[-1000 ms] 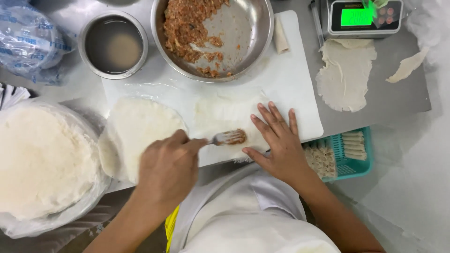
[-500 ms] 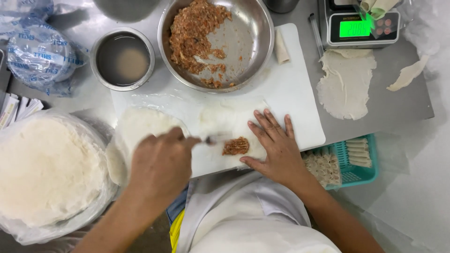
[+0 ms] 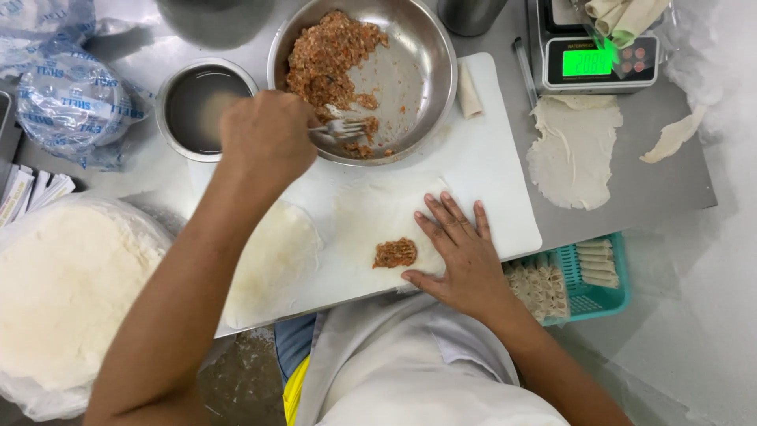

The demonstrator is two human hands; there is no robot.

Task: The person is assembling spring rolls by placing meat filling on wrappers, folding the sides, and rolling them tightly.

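Fork reaching into the filling bowl, wrapper being held flat

The left hand (image 3: 268, 142) is gripping a fork (image 3: 341, 128) over the filling in the steel bowl (image 3: 430, 55); the right hand (image 3: 461, 256), fingers spread, is pressing the wrapper (image 3: 371, 213) on the white board (image 3: 489, 173), beside a filling dab (image 3: 395, 252).

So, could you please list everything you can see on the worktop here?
cutting board: 1, white, centre
wrapper: 1, pale, on board under right hand
filling dollop: 1, reddish-brown, on wrapper
large bowl: 1, steel, holds filling
small bowl: 1, steel, holds liquid, left
wrapper stack: 1, white, far left
scale: 1, green display, top right
basket: 1, teal, holds rolls
fork: 1, metal, in large bowl
left hand: holds fork
right hand: flat on wrapper
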